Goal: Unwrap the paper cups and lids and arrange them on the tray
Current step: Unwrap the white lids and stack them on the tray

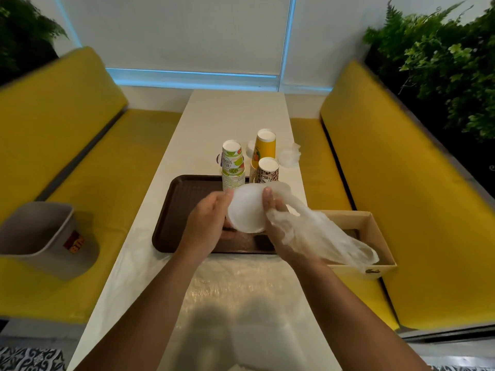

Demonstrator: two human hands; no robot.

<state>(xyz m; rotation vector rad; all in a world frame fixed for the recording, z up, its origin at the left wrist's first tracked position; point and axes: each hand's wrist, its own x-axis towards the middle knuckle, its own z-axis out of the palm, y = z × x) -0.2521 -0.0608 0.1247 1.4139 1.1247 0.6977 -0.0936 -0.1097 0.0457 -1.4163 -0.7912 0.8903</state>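
Together, two hands (pixel 205 223) (pixel 277 208) hold lids (pixel 246 214) (three cup stacks (pixel 233 167) (pixel 265 148) (pixel 267 171) behind).

A long pale table (pixel 230 119) runs between two yellow upholstered benches (pixel 53 124) in a booth under a drawn white window blind (pixel 174 30). A grey bin (pixel 40 231) with an orange label stands on the left bench seat. An open cardboard box (pixel 375 228) sits just beside the table's right edge. Leafy green plants (pixel 442 62) rise behind both backrests, and black-and-white patterned flooring (pixel 29 358) shows at lower left.
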